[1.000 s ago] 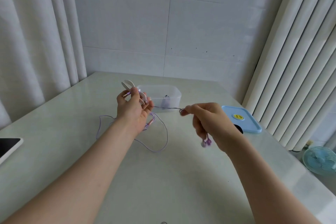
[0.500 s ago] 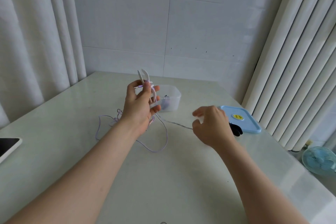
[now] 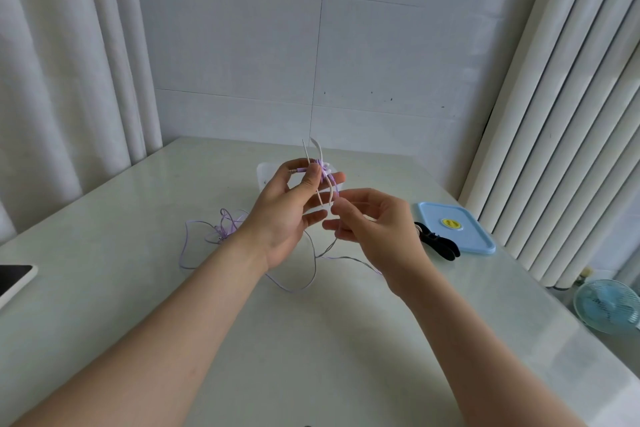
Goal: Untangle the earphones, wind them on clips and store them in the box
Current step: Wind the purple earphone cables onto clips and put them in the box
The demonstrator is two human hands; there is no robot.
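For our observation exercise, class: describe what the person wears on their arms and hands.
No sleeves show: the left forearm and right forearm are bare to the frame's edge. The left hand and right hand carry no gloves, rings, watch or bracelet.

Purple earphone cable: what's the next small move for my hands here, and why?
Probably bring the right hand round the white clip for another turn of the purple cable. The left hand holds the clip up with only a few turns on it, and most of the cable lies slack on the table, bunched at the left.
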